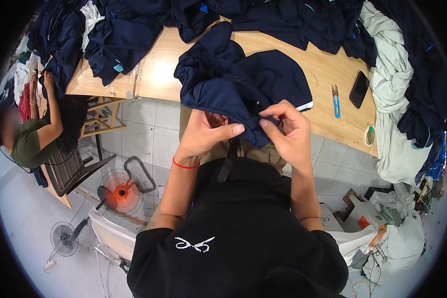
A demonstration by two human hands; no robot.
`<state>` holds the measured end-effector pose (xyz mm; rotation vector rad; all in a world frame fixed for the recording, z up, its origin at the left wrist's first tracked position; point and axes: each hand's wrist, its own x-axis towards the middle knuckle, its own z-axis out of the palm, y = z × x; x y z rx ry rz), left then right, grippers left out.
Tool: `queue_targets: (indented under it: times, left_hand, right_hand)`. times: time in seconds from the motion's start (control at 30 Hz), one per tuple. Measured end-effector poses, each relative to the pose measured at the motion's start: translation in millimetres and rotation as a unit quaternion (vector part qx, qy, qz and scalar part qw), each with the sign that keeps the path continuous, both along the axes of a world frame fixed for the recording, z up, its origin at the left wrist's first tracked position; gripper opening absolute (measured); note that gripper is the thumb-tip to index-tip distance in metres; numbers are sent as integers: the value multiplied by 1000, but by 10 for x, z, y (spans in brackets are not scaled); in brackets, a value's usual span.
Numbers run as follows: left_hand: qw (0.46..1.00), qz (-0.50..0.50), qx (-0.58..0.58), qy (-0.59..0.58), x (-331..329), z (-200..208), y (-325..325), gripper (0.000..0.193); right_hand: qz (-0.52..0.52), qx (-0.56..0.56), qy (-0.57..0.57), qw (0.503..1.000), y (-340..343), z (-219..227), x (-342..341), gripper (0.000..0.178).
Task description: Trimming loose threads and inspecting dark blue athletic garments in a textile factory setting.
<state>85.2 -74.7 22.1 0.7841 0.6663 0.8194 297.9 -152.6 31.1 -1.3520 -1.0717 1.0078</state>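
Note:
A navy blue garment (223, 82) lies bunched over the near edge of the wooden table, its lower part hanging toward my lap. My left hand (209, 130) grips its edge, thumb on top and fingers tucked under the cloth. Close by, my right hand (289, 130) pinches a fold of the same garment between thumb and fingertips. A white strip shows at the garment's right end. To the right on the table lie blue-handled thread snips (336, 102) and a black phone (359, 90), both apart from my hands.
Heaps of navy garments (293, 22) line the table's (159, 62) far side. Pale cloth (390, 59) drapes over its right end, near a roll of tape (369, 135). At left, another person (35, 134) handles cloth beside a chair (72, 166). Fans (121, 192) stand on the floor.

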Motion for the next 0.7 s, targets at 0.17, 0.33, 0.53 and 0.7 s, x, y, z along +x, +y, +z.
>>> queue_targets:
  times: [0.17,0.33,0.53,0.7]
  left_hand:
    - [998,-4,42,40,-23,21,-9,57]
    - [997,-31,53,40,-25,13,-16,58]
    - [995,-53,73,47,-63,-21,-3,69]
    - [995,-70,63,35,-48,-57,-7,70]
  right_hand:
    - [50,50,-26,997,-19,236,147,41]
    - [82,49,-130,987,94,304,47,17]
    - [43,9,-60,997,-1,183,67,4]
    - [44,11,-17,999,27,258,55,7]
